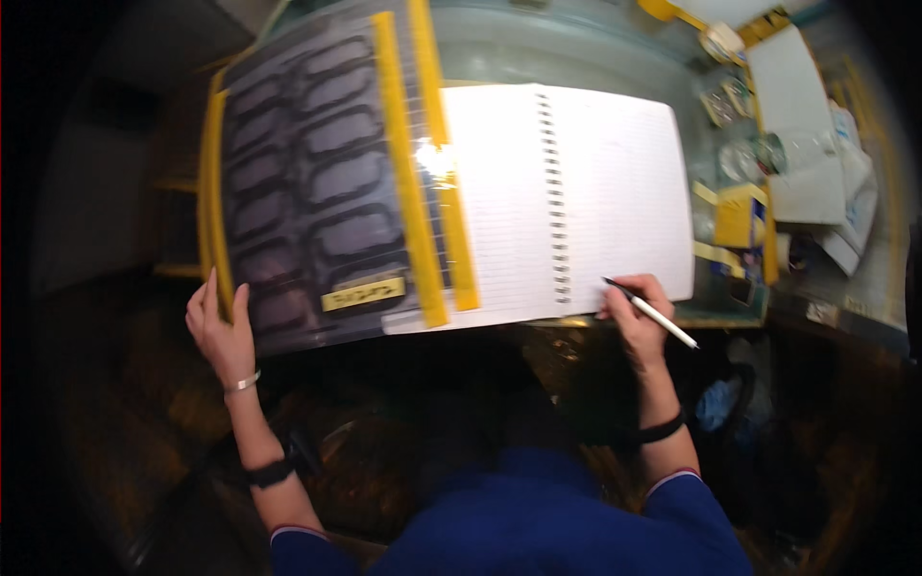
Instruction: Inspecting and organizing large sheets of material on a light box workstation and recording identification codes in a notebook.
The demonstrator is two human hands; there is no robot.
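Note:
My left hand (221, 326) grips the near left corner of a dark tray (298, 168), thumb on one side of its yellow-taped edge and fingers on the other. The tray has two rows of rounded rectangular recesses, yellow tape strips and a small yellow label (364, 293). It overlaps the left page of an open spiral notebook (615, 173) with lined white pages. My right hand (642, 322) is closed round a white pen (667, 324) with a dark end, at the right page's near edge. Whether the pen touches the paper is unclear.
A glass-topped table (576, 53) lies under the notebook. Along its right side are a yellow box (740, 216), a clear glass jar (783, 154), a large white panel (802, 115) and small clear packets (727, 101). The table's front edge runs just before my hands.

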